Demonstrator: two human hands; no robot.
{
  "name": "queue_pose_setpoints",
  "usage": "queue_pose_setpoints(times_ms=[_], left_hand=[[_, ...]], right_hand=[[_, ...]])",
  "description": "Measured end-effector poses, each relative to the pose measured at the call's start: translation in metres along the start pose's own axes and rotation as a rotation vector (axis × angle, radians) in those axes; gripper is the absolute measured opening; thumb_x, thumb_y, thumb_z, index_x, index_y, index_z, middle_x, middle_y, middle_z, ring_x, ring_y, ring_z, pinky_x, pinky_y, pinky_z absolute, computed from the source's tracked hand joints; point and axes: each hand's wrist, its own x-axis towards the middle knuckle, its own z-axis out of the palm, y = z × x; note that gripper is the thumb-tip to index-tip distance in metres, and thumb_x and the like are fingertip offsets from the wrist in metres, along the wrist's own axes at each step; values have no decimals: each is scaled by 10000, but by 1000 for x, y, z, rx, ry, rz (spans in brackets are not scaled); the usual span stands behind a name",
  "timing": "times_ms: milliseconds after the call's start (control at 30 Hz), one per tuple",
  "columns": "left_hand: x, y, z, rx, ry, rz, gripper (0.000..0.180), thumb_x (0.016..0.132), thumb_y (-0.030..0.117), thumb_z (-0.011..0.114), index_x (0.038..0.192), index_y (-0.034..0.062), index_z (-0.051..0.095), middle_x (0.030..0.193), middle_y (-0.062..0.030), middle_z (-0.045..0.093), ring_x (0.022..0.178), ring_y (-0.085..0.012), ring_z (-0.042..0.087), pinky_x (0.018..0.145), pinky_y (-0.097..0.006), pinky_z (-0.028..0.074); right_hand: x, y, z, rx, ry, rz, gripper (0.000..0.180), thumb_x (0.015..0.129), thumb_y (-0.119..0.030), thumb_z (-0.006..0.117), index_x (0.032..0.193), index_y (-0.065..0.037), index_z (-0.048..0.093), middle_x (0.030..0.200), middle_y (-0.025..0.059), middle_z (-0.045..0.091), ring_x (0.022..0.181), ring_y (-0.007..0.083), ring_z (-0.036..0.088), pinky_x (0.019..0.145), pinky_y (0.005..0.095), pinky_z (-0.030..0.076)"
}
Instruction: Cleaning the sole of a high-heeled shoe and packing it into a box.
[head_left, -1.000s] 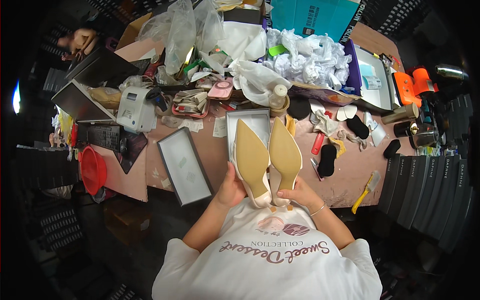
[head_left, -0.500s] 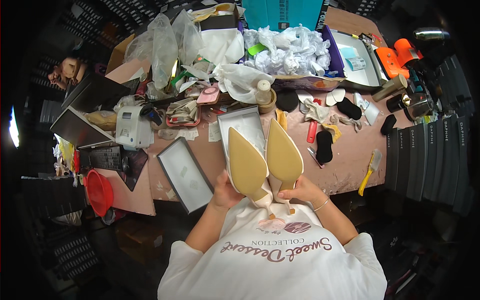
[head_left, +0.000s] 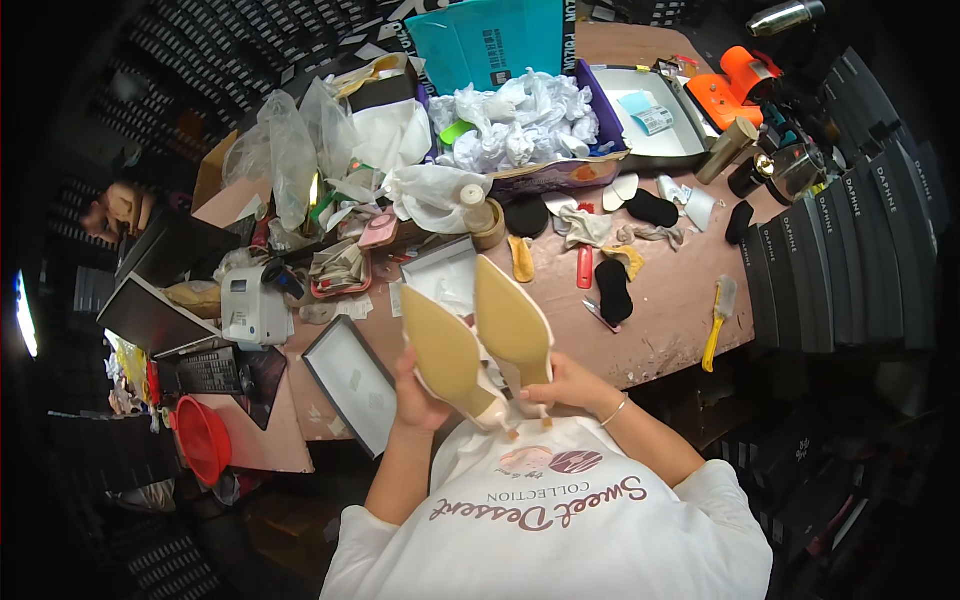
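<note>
A pair of pale pointed high-heeled shoes is held up before my chest, tan soles facing me, toes pointing away and heels toward my shirt. My left hand (head_left: 420, 395) is closed around the outer side of the left high-heeled shoe (head_left: 442, 345). Around the heel end of the right high-heeled shoe (head_left: 512, 318), my right hand (head_left: 572, 385) is closed, with a thin bracelet at the wrist. Behind the toes lies an open grey shoebox (head_left: 450, 272) with white paper inside, partly hidden by the shoes. A grey-rimmed box lid (head_left: 352, 385) rests at the table edge.
A purple box of crumpled white paper (head_left: 530, 125) stands at the back. Black pads (head_left: 613, 290), a yellow-handled brush (head_left: 718, 325) and a red-handled tool (head_left: 584, 268) lie to the right. Dark shoeboxes (head_left: 830, 260) line the right side. A label printer (head_left: 253, 305) stands left.
The view has turned, so the table's things sit further left in it. Both shoes have tilted leftward and their toes have moved apart slightly. Each hand keeps its grip.
</note>
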Motion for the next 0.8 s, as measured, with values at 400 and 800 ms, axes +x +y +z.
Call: queue_pose_setpoints(times_ms=[400,800], left_hand=[[9,9,-7,-208,116,77,633,847,596,502,1272,128,532,1106,-128,613,1028,-339,605,949,-620,449],[43,-34,28,-225,68,74,1015,790,839,369,1394,25,349,1097,-144,587,995,-302,601,865,-455,483]], right_hand=[[86,21,-33,-560,175,-50,406,882,-309,663,1101,30,623,1006,205,666,895,304,653,778,373,507],[169,-13,-224,-1650,742,-282,331,784,-251,711,1069,-112,615,1065,95,623,1097,294,534,962,502,348]])
